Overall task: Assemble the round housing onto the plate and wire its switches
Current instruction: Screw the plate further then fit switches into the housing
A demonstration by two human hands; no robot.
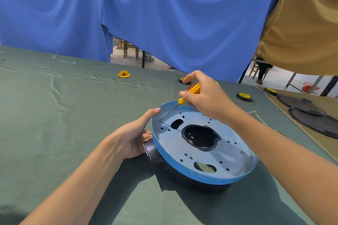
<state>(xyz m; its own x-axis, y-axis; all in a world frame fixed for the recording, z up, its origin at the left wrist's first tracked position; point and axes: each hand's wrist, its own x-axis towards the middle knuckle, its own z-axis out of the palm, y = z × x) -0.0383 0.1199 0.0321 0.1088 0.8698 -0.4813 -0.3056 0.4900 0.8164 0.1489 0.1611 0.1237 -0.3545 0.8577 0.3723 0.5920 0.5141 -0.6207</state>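
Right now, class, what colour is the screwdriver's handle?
Yellow. The screwdriver handle, gripped by the right hand, shows best in the head view.

- Table [54, 115] left half: open cloth, only a yellow scrap [124, 74] near the far edge.
- Centre-right: blue plate [210, 153] on black housing [154, 153] blocks the way. Left hand [131, 137] grips its left rim; right hand [203, 97] holds screwdriver [192, 91] over its far rim.
- Far edge: tape rolls [245, 97], blue curtain [164, 23] just behind.
- Right edge: black discs [311, 117], loose cord [259, 118].
- Near edge: open between the forearms.
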